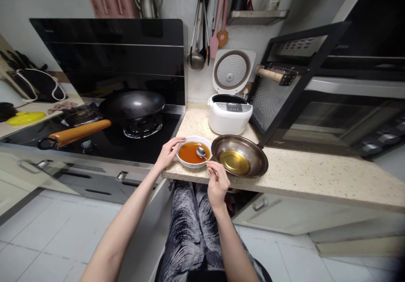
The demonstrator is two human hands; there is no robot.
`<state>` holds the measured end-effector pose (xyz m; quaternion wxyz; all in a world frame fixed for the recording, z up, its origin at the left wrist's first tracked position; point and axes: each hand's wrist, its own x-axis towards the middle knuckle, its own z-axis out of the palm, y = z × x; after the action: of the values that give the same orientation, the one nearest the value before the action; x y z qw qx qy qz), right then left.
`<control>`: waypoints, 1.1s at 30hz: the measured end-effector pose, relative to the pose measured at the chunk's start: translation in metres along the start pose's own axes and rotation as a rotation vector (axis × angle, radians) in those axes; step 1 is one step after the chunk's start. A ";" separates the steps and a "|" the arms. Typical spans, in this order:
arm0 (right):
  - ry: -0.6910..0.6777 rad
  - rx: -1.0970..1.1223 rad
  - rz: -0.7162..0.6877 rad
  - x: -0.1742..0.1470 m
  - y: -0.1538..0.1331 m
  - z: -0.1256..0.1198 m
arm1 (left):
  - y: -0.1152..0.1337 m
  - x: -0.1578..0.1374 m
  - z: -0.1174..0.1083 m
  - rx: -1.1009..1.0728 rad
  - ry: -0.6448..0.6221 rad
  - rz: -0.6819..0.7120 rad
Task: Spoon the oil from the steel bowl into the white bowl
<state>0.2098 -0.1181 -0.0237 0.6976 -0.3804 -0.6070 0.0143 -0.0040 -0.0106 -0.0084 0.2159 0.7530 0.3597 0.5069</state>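
A white bowl [190,165] of reddish-brown liquid [187,153] sits near the front edge of the counter. My left hand [167,153] grips its left rim, fingers along the edge. Between the thumb and fingers of my right hand [218,183] is the handle of a metal spoon [201,151]. The spoon's head is over the bowl, at the liquid's surface; whether it is dipped in, I cannot tell. Just right of the bowl stands a round steel pan [260,158], with clear yellow liquid [234,162] in its bottom.
Behind the bowl and pan is a white rice cooker [230,119], its lid raised. To the left, a black wok [136,104] rests on the stove, its wooden handle [82,132] pointing toward me. An oven [341,126] stands at the right. A cabinet door [148,223] hangs open below.
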 end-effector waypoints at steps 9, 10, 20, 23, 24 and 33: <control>0.031 -0.012 0.024 -0.001 -0.001 0.004 | 0.000 0.000 0.000 0.008 0.005 0.004; 0.034 -0.012 0.034 -0.001 0.000 0.004 | 0.000 0.000 0.000 0.008 0.004 0.006; 0.063 -0.028 0.087 -0.001 0.001 0.011 | 0.001 0.000 0.000 0.003 0.006 0.000; 0.067 -0.039 0.077 -0.001 0.002 0.011 | 0.001 0.000 0.000 0.004 0.004 0.002; 0.067 -0.043 0.074 -0.001 0.002 0.012 | 0.001 0.000 0.000 0.006 0.004 0.002; 0.075 -0.073 0.061 -0.001 0.003 0.014 | 0.000 0.000 0.000 0.006 0.007 0.003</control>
<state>0.1986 -0.1091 -0.0262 0.7046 -0.4243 -0.5688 -0.0010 -0.0038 -0.0105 -0.0084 0.2117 0.7523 0.3608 0.5089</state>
